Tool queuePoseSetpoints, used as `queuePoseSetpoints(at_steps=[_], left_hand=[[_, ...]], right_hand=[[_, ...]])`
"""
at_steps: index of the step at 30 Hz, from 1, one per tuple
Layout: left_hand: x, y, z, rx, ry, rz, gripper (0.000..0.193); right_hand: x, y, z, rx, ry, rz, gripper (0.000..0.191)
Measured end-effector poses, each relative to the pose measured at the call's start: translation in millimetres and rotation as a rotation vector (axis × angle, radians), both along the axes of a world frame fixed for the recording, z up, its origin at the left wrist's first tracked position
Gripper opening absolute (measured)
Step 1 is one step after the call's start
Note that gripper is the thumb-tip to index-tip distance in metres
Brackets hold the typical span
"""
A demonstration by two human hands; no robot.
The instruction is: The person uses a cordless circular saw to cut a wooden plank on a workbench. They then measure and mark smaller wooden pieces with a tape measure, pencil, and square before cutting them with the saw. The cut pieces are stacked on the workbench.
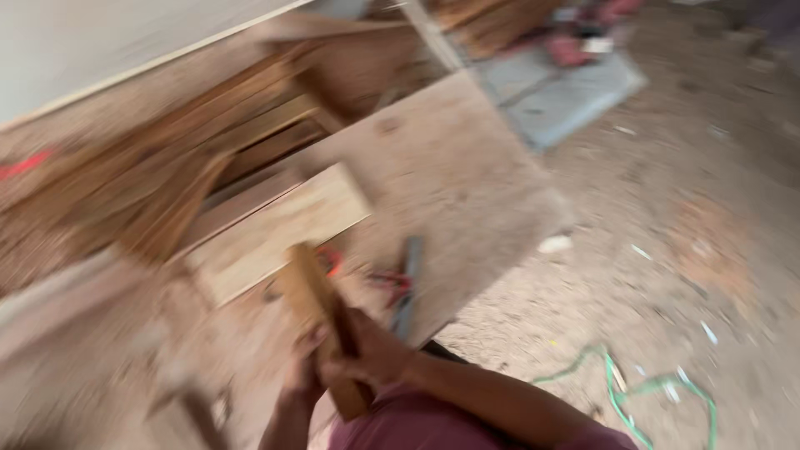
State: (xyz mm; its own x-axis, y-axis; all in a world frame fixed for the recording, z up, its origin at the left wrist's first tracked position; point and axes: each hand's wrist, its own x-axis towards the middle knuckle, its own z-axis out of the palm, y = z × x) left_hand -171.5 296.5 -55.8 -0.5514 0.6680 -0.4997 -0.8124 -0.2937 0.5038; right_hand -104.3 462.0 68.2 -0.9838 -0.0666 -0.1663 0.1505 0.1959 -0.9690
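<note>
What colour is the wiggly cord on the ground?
Green. The cord shows in the head view, lying on the dusty floor at lower right.

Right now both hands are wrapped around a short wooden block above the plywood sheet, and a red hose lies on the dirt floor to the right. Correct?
Not quite. The head view shows the hose on the dirt floor is green, not red. The rest holds: the left hand and right hand both hold the wooden block above the plywood sheet.
</note>
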Motion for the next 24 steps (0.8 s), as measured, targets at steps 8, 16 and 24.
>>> queuePoseSetpoints(at_steps=[8, 16, 24], left_hand=[[3.9, -16.9, -12.1, -0.009, -0.058, 0.168, 0.070], [-31.4, 3.0, -12.1, -0.817, 0.657, 0.114, 0.099], [-10.6, 49.8, 13.1, -1.399, 0.957, 0.173, 0.108]], right_hand=[[6.0, 3.1, -5.2, 0.375, 0.015, 0.106, 0.117], [11.2, 102.0, -43.2, 0.623, -0.102, 0.305, 0.063], [-50.2, 161.5, -82.8, 0.897, 0.723, 0.510, 0.059]])
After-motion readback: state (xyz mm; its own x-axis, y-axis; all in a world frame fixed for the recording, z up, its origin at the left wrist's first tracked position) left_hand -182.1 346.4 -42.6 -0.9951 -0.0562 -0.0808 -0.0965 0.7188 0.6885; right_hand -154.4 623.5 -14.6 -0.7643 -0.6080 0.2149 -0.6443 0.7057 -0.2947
